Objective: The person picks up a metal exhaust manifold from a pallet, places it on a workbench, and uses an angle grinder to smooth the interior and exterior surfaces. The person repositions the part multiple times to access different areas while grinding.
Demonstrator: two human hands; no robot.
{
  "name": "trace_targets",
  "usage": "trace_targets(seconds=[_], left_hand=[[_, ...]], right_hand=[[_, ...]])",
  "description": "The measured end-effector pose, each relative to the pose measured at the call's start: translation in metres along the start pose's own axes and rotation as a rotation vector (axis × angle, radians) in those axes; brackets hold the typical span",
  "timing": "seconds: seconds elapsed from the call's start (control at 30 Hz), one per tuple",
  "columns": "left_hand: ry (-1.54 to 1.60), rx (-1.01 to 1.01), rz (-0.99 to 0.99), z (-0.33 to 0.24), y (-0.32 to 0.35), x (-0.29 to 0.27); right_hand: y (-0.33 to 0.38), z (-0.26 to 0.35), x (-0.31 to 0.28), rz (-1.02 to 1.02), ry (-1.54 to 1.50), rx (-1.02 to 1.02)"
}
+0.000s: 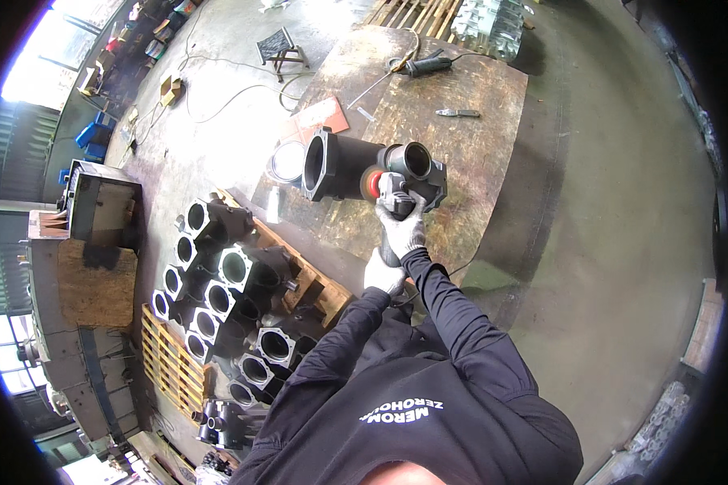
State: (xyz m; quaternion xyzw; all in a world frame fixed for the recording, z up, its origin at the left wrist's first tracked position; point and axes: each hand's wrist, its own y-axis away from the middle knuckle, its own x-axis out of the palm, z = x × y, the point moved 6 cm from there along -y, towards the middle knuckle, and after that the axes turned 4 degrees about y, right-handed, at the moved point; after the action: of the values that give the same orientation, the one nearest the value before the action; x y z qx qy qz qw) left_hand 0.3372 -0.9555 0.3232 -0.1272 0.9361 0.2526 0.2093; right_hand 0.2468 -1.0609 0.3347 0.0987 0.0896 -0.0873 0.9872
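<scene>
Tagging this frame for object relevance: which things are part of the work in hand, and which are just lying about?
In use:
- right hand and left hand, both on the angle grinder
- black cast housing being ground
- steel workbench

Lying about:
- second grinder
- small hand tool
- stacked castings on pallets
- folding stool

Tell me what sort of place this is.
Probably a metalworking shop: an angle grinder held against a black cast housing on a worn steel bench, with matching housings stacked on a wooden pallet on the concrete floor.

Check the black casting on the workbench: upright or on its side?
On its side: the black casting lies along the workbench, its square flange opening facing sideways, left.
</scene>
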Motion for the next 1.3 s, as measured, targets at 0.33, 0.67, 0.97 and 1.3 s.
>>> trace_targets(seconds=[0.33, 0.67, 0.97, 1.3], left_hand=[[-0.041, -0.056, -0.024, -0.004, 0.018, 0.026], [-0.015, -0.081, -0.069, -0.014, 0.040, 0.054], [-0.008, -0.102, -0.103, -0.025, 0.034, 0.054], [0.028, -0.096, -0.121, 0.002, 0.025, 0.052]], right_hand=[[-0.004, -0.012, -0.025, 0.034, -0.109, -0.039], [0.000, -0.012, -0.056, 0.085, -0.093, -0.044], [-0.012, 0.005, -0.052, 0.141, -0.156, -0.009], [-0.011, -0.033, -0.028, 0.140, -0.050, -0.009]])
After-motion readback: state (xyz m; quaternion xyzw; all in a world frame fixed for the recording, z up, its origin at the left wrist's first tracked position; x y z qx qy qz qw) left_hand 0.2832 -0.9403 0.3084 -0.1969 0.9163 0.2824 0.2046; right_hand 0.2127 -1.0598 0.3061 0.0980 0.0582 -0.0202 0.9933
